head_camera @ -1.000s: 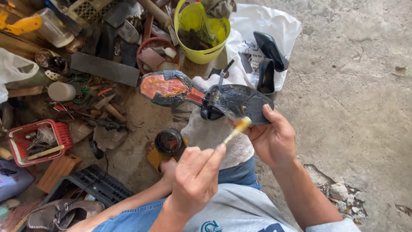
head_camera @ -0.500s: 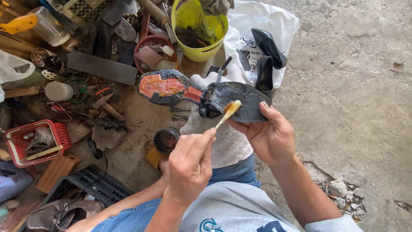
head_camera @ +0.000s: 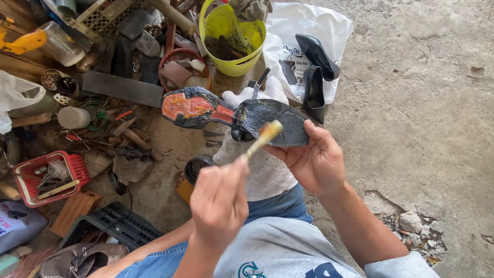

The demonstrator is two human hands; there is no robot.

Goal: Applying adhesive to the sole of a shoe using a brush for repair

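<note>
My right hand (head_camera: 314,164) grips an upturned shoe (head_camera: 242,116) by its heel end, sole facing up. The sole's front part is orange-red with a black rim, and the heel part is glossy black. My left hand (head_camera: 218,201) holds a small brush (head_camera: 260,139) by its handle. The pale bristle tip rests on the black heel part, close to my right thumb. Under the shoe, a white cloth (head_camera: 262,172) lies over my knee.
An open round tin (head_camera: 196,167) stands on the ground by my knee. Behind are a yellow bucket (head_camera: 231,36), a white plastic bag (head_camera: 288,31) with black high-heeled shoes (head_camera: 315,69), a red basket (head_camera: 49,175), scattered tools, a black crate (head_camera: 110,224) and a brown shoe (head_camera: 77,260).
My left hand has lifted the brush from below the shoe's edge up onto the black heel part of the sole. My right hand keeps holding the shoe, almost still.
</note>
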